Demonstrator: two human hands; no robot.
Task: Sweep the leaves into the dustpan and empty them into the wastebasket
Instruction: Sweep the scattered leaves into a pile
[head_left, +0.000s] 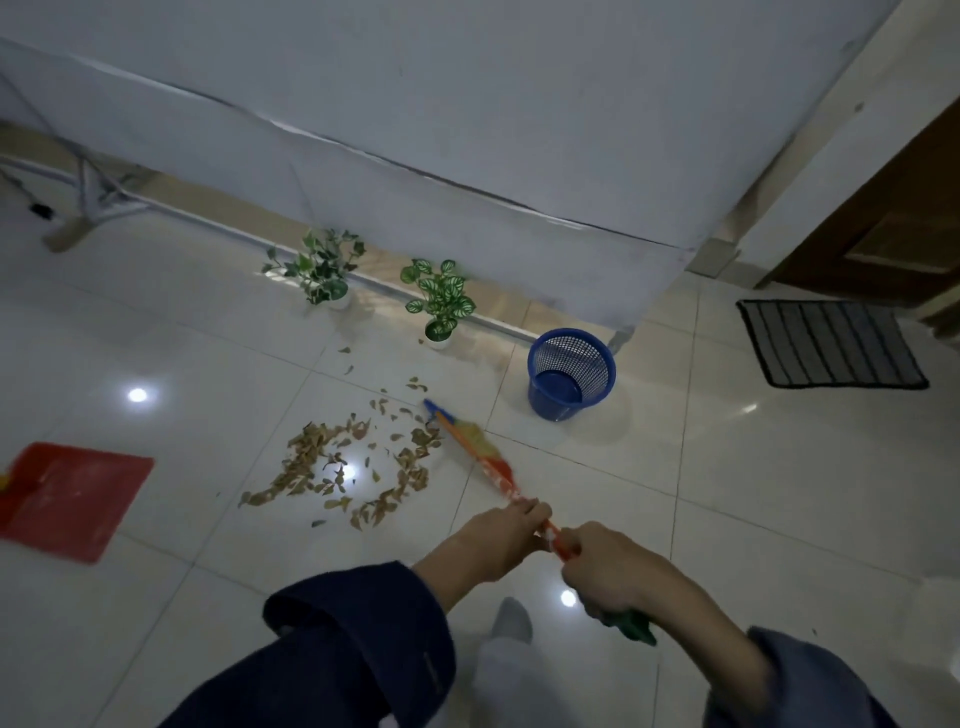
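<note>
While both hands, left hand (511, 527) and right hand (605, 564), grip the broom (480, 452): leaves (343, 467) ahead-left, unswept; dustpan (72, 499) far left; wastebasket (570, 371) ahead. Next, probably: sweep leftward.

You have no writing, label, brand, number or sign here that can be read on anything in view.
</note>
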